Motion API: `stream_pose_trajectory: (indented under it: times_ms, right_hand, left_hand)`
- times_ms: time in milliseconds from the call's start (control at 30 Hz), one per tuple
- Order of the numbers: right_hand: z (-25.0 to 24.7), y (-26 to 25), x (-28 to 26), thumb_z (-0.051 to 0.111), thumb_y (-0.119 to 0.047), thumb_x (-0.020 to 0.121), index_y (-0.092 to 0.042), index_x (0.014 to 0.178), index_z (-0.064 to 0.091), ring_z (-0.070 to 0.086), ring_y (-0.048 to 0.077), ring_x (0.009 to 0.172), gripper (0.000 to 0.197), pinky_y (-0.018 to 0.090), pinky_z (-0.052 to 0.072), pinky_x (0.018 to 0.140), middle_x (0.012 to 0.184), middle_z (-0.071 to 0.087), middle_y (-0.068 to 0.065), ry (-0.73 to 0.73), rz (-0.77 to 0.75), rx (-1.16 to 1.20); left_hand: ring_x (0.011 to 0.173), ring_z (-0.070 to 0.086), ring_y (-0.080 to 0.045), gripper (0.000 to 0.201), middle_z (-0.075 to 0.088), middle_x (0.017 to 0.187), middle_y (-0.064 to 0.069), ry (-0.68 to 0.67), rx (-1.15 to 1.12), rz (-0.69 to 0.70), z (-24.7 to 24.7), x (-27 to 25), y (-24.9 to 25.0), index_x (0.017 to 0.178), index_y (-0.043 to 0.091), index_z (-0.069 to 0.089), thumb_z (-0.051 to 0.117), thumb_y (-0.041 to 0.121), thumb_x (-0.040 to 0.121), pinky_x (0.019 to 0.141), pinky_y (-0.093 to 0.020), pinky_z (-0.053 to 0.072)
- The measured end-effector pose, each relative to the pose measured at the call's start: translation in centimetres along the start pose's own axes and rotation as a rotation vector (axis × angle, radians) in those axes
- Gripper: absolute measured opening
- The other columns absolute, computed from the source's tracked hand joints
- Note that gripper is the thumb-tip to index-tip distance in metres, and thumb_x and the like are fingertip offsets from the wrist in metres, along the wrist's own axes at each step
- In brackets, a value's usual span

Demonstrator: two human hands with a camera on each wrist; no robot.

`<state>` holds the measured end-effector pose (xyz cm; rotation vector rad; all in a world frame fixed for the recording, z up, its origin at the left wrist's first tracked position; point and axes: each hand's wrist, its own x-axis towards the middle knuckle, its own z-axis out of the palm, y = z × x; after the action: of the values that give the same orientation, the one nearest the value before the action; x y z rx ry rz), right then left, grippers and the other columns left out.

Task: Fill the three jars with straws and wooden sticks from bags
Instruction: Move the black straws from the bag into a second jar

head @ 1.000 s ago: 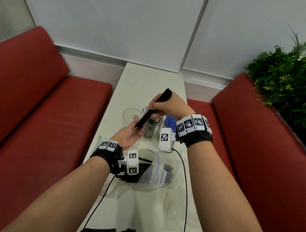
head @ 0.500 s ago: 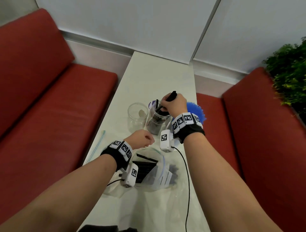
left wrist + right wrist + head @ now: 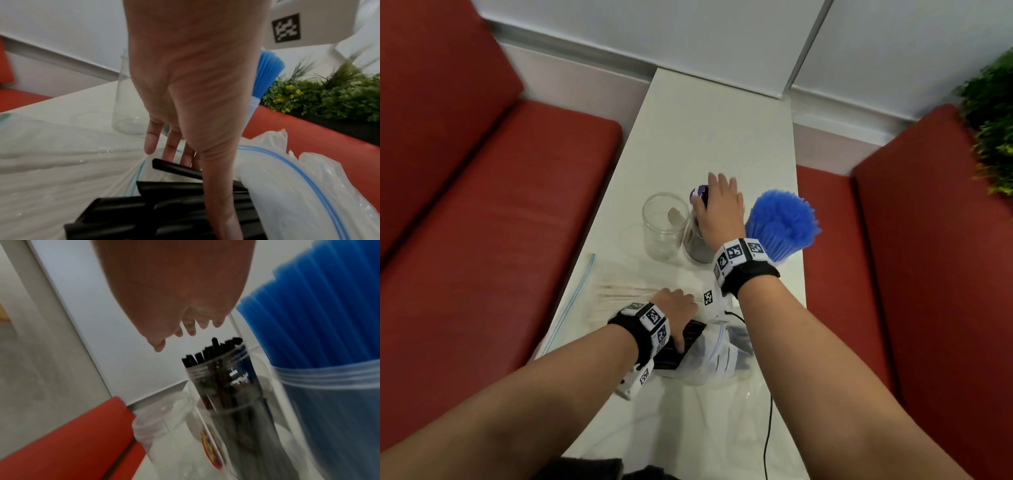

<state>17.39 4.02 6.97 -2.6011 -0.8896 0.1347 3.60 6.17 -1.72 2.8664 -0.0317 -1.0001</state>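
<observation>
right hand (image 3: 719,205) fingers spread above black-straw jar (image 3: 232,395); left hand (image 3: 191,91) fingers loose over bagged straws (image 3: 156,209)

The right hand (image 3: 719,209) no longer holds the black straw; its fingers are now spread flat over the middle jar (image 3: 697,245). The left hand (image 3: 677,310) has dropped down onto the black straws (image 3: 164,209) in the bag (image 3: 287,186).

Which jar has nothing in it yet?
The left jar, the clear one. The middle jar holds black straws, and the right jar is packed with blue straws.
</observation>
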Motion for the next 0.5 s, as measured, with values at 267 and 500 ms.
stream_pose_trajectory:
  times_ms: [267, 500]
  right_hand:
    - [0.1, 0.8, -1.4, 0.04, -0.015, 0.106, -0.009, 0.152, 0.044, 0.022, 0.031, 0.153, 0.046, 0.042, 0.019, 0.125, 0.157, 0.042, 0.014, 0.176, -0.097, 0.295]
    - [1.6, 1.5, -7.2, 0.042, -0.001, 0.097, -0.015, 0.119, 0.068, 0.068, 0.024, 0.087, 0.037, 0.04, 0.058, 0.083, 0.097, 0.072, 0.006, -0.121, 0.056, 0.566]
  left_hand:
    - [0.115, 0.053, -0.025, 0.049, 0.062, 0.119, -0.005, -0.008, 0.176, -0.017, 0.8, -0.3, 0.5, 0.126, 0.014, 0.051, 0.064, 0.043, 0.089, 0.103, -0.046, 0.028]
    - [0.113, 0.057, -0.026, 0.028, 0.063, 0.122, -0.007, -0.05, 0.133, -0.025, 0.1, -1.8, 0.8, 0.123, 0.011, 0.054, 0.045, 0.018, 0.098, 0.106, -0.046, 0.028]
